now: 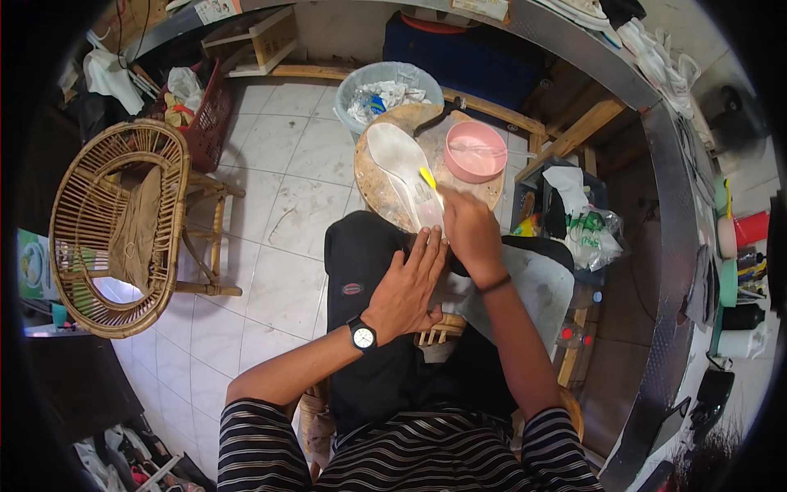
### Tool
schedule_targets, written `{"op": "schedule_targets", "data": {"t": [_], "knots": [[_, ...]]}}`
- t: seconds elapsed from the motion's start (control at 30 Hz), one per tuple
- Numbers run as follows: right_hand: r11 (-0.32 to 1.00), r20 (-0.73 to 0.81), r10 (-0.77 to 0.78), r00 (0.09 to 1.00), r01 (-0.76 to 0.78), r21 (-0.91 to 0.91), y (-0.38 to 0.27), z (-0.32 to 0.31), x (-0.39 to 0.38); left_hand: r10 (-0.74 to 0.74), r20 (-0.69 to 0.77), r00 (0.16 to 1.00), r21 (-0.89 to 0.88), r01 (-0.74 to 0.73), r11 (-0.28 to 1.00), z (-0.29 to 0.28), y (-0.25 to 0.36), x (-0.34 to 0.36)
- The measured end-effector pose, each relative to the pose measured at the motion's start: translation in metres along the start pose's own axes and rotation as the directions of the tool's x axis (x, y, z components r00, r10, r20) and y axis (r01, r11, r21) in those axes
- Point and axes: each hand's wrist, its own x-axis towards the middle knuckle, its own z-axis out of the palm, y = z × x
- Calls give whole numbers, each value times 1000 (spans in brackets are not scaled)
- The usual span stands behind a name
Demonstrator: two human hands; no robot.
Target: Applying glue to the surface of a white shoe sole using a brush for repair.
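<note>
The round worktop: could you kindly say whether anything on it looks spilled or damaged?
The worktop is blotched with pale marks, so it looks messy; whether they are residue or wear, I cannot tell. The pink bowl stands upright.

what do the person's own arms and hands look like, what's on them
The left hand and right hand are both ungloved. The left wrist wears a watch with a black strap and round white dial; the right has a thin dark band. Black sleeves with thin pale stripes leave the forearms bare.
</note>
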Motion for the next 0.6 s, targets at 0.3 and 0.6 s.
{"op": "schedule_targets", "data": {"t": [0.3, 0.6], "knots": [[994, 120, 37, 992, -49, 94, 23, -14, -40, -98, -361, 927, -433, -74, 898, -55, -51, 47], [975, 218, 221, 951, -214, -53, -2, -21, -32, -171, -181, 968, -54, 164, 985, -8, -177, 235]]}}
